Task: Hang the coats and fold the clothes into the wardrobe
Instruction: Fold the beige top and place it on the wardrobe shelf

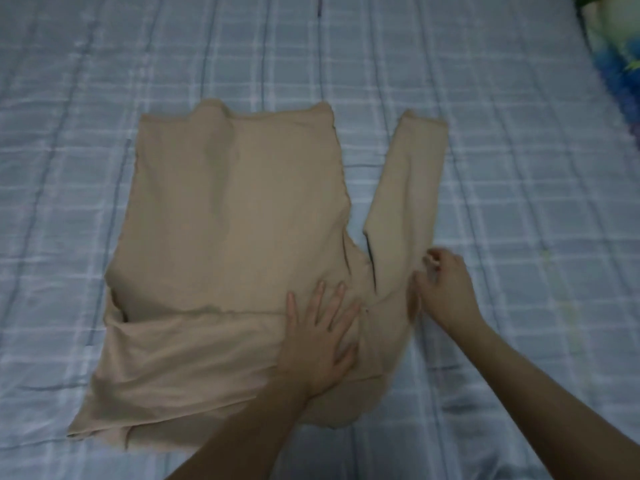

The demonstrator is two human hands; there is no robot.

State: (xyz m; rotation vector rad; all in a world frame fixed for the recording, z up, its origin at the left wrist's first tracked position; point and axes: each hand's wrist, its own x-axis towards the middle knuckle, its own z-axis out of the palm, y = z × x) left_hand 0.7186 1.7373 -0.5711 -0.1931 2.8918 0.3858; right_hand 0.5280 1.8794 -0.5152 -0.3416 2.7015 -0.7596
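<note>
A beige long-sleeved top (235, 209) lies spread flat on the bed, its hem toward the far side and its shoulders near me. One sleeve is folded across the near part of the body. The other sleeve (408, 188) stretches away on the right. My left hand (322, 334) lies flat with straight fingers, pressing the cloth near the right shoulder. My right hand (446, 289) is at the sleeve's outer edge by the shoulder, fingers curled and pinching the cloth.
The bed is covered by a blue and white checked sheet (519, 150) that fills the view. A green and blue patterned pillow or soft item (620, 39) sits at the far right corner.
</note>
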